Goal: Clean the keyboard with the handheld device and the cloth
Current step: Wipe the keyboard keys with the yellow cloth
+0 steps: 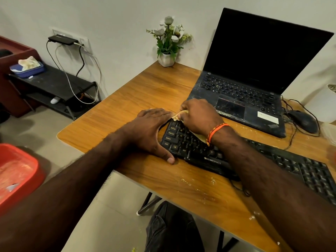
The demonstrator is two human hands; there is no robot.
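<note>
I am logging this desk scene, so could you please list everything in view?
keyboard: one, black, desk front
cloth: one, yellowish, on keyboard's left end
laptop: one, black, open, desk back
mouse: one, black, right of laptop
flower pot: one, white, desk corner
desk: one, wooden, crumbs near front
tub: one, red, floor left
shelf: one, black, by wall
left hand: flat, steadies keyboard
right hand: grips cloth

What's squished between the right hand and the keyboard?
A yellowish cloth. The right hand presses it onto the keyboard at its top left keys. The head view shows it peeking out by the fingers and under the wrist.
</note>
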